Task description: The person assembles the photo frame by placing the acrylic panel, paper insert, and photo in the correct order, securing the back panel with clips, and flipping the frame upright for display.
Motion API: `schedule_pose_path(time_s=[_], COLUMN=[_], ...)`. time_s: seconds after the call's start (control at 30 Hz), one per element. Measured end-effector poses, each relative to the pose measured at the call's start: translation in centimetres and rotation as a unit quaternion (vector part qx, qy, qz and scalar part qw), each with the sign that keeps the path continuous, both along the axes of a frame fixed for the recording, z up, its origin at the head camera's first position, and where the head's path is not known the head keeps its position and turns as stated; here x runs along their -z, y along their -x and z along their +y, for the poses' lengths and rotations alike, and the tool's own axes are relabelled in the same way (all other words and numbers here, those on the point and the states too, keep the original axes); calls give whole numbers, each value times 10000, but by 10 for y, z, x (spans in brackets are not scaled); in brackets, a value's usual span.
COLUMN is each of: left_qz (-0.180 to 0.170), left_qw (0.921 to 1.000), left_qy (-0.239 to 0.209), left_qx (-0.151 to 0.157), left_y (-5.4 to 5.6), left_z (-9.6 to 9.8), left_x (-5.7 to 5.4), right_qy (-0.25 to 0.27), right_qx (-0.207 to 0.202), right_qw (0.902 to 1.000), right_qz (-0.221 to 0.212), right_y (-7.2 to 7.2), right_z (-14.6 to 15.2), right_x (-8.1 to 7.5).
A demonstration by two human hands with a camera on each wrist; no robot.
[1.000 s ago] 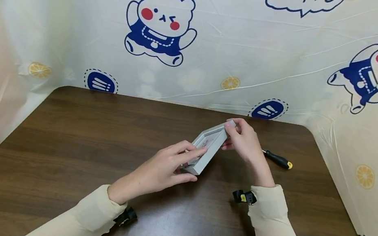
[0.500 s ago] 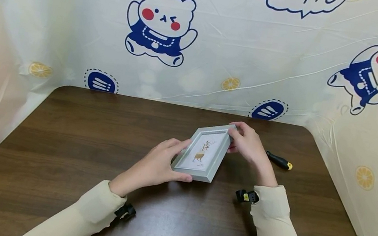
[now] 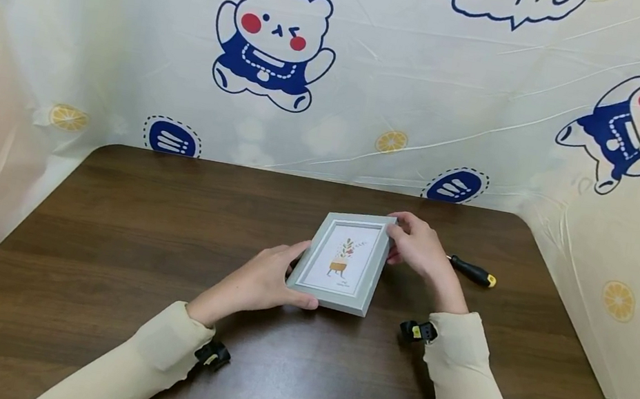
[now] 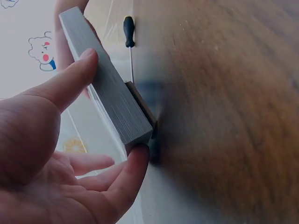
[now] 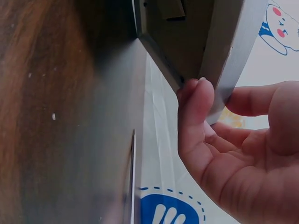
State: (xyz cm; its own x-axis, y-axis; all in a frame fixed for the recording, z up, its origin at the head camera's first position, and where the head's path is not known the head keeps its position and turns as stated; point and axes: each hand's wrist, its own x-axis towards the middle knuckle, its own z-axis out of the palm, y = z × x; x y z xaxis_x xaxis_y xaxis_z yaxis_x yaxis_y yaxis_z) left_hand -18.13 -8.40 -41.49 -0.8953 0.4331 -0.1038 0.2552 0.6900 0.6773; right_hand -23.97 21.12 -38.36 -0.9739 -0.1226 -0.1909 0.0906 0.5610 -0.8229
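Note:
A grey picture frame [image 3: 343, 262] with a plant drawing is held face up and a little tilted just over the table. My left hand [image 3: 258, 278] grips its near left corner; in the left wrist view the thumb [image 4: 77, 74] lies along one edge and a finger touches the corner. The right hand [image 3: 421, 247] pinches the far right corner. Seen in the right wrist view, its curled finger [image 5: 198, 100] hooks round to the brown back [image 5: 180, 46] of the picture frame. Behind the right wrist lies a screwdriver [image 3: 473, 272] with a black and yellow handle.
The dark wooden table [image 3: 165, 224] spreads round both hands. A white curtain [image 3: 364, 81] with printed bears hangs behind its far edge and along the sides. Small black cameras [image 3: 417, 331] sit at both wrists.
The picture frame has turned from a steep tilt to nearly flat, its picture now facing up. The left hand has shifted off the picture to the corner; the right hand has stayed on its corner.

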Motion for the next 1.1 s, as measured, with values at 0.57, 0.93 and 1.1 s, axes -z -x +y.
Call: schedule_pose_path(time_s=[0.57,0.93,1.1], left_qz=[95,-163,-131], left_qw=[9994,9993,9991], left_qy=[338,227,275], left_qx=[-26,-228,-305], left_y=[2,3,2], left_z=[-2,-2,-2], left_x=[4,7,6], right_qy=[-269,-481,-666], right_qx=[-86,-299,-442], right_qw=[9996,9984,9967], right_qz=[68,57,126], right_y=[5,4,4], right_z=[0,-7,-9], right_x=[16,22,25])
